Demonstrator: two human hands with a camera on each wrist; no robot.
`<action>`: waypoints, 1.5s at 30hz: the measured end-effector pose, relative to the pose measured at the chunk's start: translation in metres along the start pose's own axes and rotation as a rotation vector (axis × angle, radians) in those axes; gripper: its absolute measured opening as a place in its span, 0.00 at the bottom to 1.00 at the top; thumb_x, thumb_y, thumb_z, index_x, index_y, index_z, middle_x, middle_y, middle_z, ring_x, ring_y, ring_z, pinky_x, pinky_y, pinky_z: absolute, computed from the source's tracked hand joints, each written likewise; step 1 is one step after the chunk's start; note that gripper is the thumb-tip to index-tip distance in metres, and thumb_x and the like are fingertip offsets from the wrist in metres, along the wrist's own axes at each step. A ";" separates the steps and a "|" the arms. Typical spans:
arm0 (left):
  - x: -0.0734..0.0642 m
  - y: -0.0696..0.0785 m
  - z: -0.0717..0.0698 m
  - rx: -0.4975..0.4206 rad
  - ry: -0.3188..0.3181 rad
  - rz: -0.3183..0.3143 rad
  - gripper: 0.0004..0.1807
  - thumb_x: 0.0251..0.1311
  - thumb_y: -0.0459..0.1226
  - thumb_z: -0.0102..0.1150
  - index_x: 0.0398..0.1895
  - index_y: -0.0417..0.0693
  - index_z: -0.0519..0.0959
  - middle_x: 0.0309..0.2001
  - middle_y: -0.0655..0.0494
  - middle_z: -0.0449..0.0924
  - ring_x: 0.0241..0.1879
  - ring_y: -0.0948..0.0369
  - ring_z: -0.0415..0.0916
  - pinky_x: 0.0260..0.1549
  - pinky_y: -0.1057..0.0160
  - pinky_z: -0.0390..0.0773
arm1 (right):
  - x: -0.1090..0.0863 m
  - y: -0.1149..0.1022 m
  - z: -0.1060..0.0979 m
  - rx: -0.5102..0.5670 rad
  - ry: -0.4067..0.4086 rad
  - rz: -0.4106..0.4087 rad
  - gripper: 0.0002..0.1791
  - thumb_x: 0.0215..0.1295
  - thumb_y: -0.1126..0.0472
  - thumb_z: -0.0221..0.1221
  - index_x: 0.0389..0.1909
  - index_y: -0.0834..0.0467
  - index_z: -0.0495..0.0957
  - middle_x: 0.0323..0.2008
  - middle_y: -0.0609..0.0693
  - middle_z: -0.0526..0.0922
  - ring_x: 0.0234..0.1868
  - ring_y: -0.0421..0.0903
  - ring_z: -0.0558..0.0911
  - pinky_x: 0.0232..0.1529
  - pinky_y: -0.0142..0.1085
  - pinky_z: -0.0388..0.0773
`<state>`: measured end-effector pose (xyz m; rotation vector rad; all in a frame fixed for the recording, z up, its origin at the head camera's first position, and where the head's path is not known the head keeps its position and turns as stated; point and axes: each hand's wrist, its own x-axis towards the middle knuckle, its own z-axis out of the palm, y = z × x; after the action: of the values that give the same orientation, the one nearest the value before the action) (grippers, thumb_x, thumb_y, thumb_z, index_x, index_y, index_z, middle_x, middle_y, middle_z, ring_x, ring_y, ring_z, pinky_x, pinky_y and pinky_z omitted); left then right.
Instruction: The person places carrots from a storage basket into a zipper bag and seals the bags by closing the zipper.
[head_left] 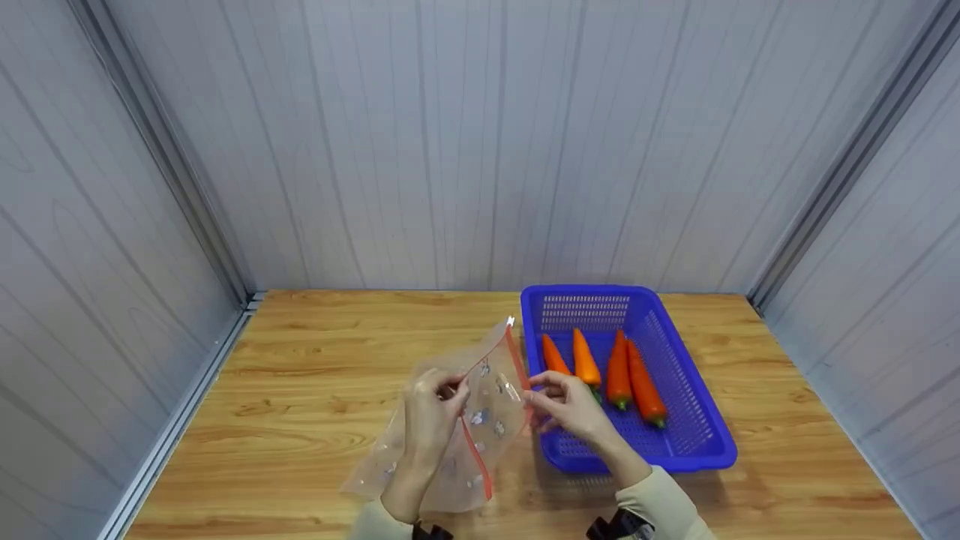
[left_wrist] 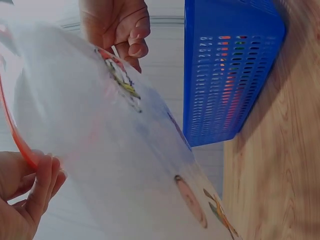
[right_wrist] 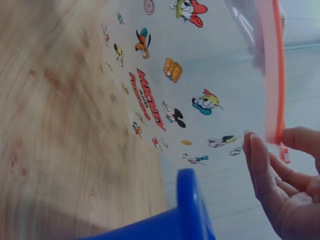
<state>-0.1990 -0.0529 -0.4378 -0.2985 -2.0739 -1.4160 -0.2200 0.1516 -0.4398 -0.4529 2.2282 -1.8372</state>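
Note:
A clear zip bag [head_left: 480,427] printed with small cartoon figures hangs between my two hands, its red-edged mouth spread apart. My left hand [head_left: 433,412] pinches one red edge, thumb against fingers, as the left wrist view also shows. On the opposite edge, my right hand [head_left: 570,409] pinches the red strip [right_wrist: 274,75] between thumb and fingers. That hand is over the left side of a blue basket [head_left: 694,390]. Several orange-red peppers or carrots with green stem ends lie inside the basket, among them a long one [head_left: 645,386]; their exact kind is hard to tell.
The wooden table [head_left: 300,390] carries the bag and basket. Pale panelled walls [head_left: 465,150] enclose it at the back and both sides. The basket's raised rim [head_left: 592,289] stands right of the bag.

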 end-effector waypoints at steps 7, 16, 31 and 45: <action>-0.001 -0.001 0.002 -0.009 0.007 -0.026 0.03 0.45 0.22 0.58 0.22 0.33 0.80 0.19 0.52 0.75 0.14 0.65 0.71 0.10 0.76 0.70 | 0.006 -0.007 -0.014 -0.061 0.009 -0.040 0.19 0.60 0.60 0.55 0.45 0.71 0.70 0.33 0.62 0.80 0.26 0.53 0.80 0.25 0.44 0.79; -0.002 0.001 0.006 -0.014 0.009 -0.031 0.03 0.45 0.22 0.58 0.22 0.34 0.80 0.20 0.53 0.75 0.15 0.66 0.71 0.10 0.75 0.71 | 0.020 -0.019 -0.043 -0.051 0.060 -0.017 0.18 0.61 0.62 0.54 0.45 0.73 0.69 0.32 0.59 0.79 0.27 0.52 0.80 0.28 0.42 0.79; -0.005 0.002 0.003 0.011 -0.004 -0.051 0.03 0.46 0.23 0.57 0.21 0.35 0.80 0.19 0.55 0.74 0.13 0.68 0.70 0.10 0.74 0.70 | 0.048 0.003 -0.101 -0.224 0.294 0.161 0.18 0.60 0.63 0.54 0.46 0.72 0.70 0.42 0.66 0.76 0.31 0.51 0.81 0.30 0.37 0.79; -0.003 0.001 0.001 0.003 -0.001 -0.053 0.04 0.46 0.24 0.58 0.22 0.37 0.80 0.19 0.55 0.75 0.14 0.67 0.70 0.10 0.72 0.72 | 0.053 0.033 -0.134 -0.324 0.351 0.384 0.27 0.61 0.55 0.52 0.53 0.71 0.65 0.48 0.66 0.72 0.34 0.47 0.78 0.29 0.34 0.75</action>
<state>-0.1962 -0.0510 -0.4388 -0.2442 -2.0988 -1.4441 -0.3204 0.2599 -0.4446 0.2621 2.6233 -1.4493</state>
